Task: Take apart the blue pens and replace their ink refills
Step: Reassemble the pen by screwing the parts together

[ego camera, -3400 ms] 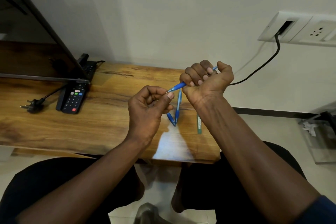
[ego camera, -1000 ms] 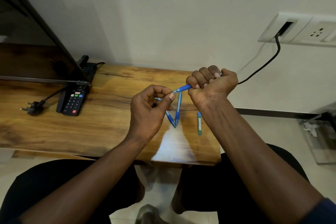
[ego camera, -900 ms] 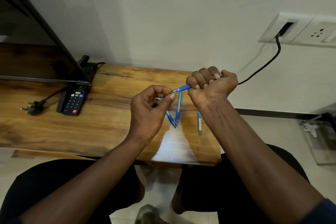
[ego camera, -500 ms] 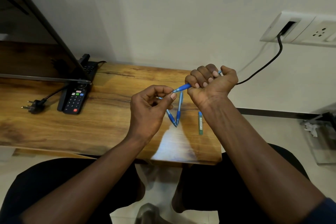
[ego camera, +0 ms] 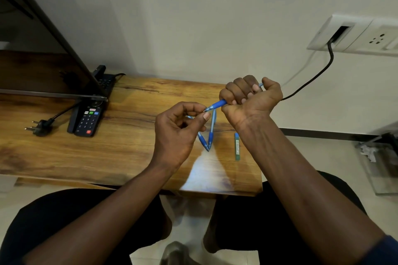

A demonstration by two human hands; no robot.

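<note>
Now the right hand (ego camera: 251, 98) is gripping a blue pen (ego camera: 216, 105) in a closed fist. All four fingers are curling round the barrel and the thumb is lying over its back end, so only the front section is sticking out on the little-finger side. The left hand (ego camera: 177, 133) is hovering just beside it with its fingers curled. The pen's point is sitting in the narrow gap between the left thumb and forefinger, and I cannot tell whether they are actually pinching it. Directly beneath the left fingertips, two more blue pens (ego camera: 212, 130) are lying on the wooden table (ego camera: 107, 148), their tips meeting in a V. Under the right wrist a thin green strip (ego camera: 237, 146) is lying flat. Well beyond the left knuckles, a remote control (ego camera: 87, 121) is resting beside a loose plug (ego camera: 38, 128).
</note>
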